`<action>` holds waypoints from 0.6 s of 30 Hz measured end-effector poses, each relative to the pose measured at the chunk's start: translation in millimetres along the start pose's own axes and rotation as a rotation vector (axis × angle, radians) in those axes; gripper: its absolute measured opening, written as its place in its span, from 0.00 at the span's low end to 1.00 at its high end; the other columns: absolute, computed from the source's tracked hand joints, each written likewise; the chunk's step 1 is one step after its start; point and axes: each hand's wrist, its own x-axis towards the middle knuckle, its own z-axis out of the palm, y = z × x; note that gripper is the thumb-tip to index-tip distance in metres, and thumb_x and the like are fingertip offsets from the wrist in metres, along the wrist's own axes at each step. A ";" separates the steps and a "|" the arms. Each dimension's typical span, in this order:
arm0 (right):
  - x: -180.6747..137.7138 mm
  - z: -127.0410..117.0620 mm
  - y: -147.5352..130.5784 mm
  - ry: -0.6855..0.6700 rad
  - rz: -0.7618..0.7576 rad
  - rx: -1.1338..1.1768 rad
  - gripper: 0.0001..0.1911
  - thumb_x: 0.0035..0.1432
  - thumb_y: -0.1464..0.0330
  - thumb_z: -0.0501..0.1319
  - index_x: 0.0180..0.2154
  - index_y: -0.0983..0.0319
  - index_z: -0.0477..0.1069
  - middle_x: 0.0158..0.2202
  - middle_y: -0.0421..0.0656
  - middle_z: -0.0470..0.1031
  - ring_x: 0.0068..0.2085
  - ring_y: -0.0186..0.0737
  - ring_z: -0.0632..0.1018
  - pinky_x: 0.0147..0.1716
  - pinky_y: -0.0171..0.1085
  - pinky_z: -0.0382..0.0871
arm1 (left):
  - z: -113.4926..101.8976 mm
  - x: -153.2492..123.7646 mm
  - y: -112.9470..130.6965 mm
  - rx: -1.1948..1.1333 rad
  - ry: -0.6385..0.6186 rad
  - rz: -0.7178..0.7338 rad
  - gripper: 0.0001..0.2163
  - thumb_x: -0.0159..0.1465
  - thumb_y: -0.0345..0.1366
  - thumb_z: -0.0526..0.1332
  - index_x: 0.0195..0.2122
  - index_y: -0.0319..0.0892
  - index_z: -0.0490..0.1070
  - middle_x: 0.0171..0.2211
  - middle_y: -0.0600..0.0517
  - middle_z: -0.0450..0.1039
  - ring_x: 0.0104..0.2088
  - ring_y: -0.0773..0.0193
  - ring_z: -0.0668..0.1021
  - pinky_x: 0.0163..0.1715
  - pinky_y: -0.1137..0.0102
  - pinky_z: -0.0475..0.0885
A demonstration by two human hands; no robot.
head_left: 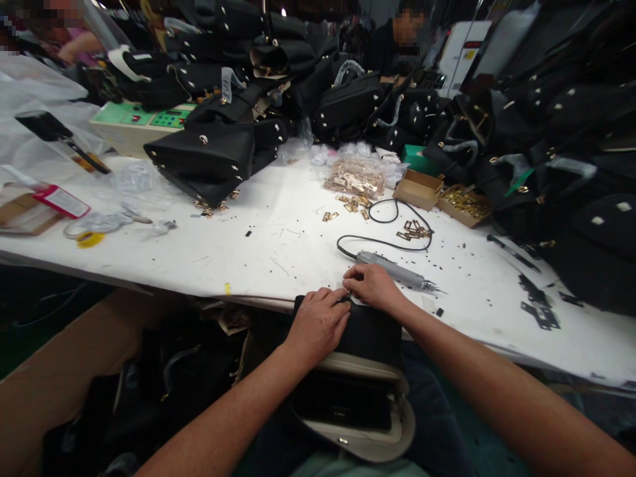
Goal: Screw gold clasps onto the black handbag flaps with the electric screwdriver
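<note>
A black bag [375, 338] rests on my lap against the table edge, its pale-lined mouth gaping towards me. My left hand [318, 326] lies over the bag's far part, fingers bent and closed on it. Just beside its fingertips, my right hand [371, 286] pinches with thumb and fingers at the bag's far edge; whatever small piece is between them is too small to name. Right behind the right hand lies a grey electric screwdriver [392, 270], its bit pointing right and its black cord [385, 246] looping back over the table.
Gold metal plates [415, 230] lie loose beyond the screwdriver, near a bulging bag of them [355, 177]. A cardboard box [462, 204] holds small gold parts. Black handbags [203, 156] are piled along the back. A green-topped machine [139, 126] stands left; a person [390, 46] is behind.
</note>
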 end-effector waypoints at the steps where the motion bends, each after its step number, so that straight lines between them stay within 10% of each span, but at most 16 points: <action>1: 0.2 -0.5 -0.2 0.001 -0.004 -0.017 0.05 0.54 0.70 0.63 0.32 0.62 0.78 0.22 0.38 0.75 0.22 0.33 0.73 0.26 0.33 0.66 | -0.3 0.2 0.3 0.007 0.002 0.003 0.10 0.70 0.33 0.57 0.49 0.46 0.74 0.57 0.50 0.72 0.50 0.54 0.72 0.47 0.57 0.68; 18: -6.1 -13.5 1.8 -0.022 -0.076 -0.030 0.09 0.57 0.71 0.60 0.35 0.61 0.80 0.28 0.39 0.79 0.28 0.36 0.77 0.32 0.34 0.67 | -1.9 5.8 -0.2 -0.002 0.014 -0.005 0.08 0.70 0.34 0.57 0.44 0.45 0.75 0.54 0.49 0.74 0.49 0.55 0.73 0.45 0.57 0.68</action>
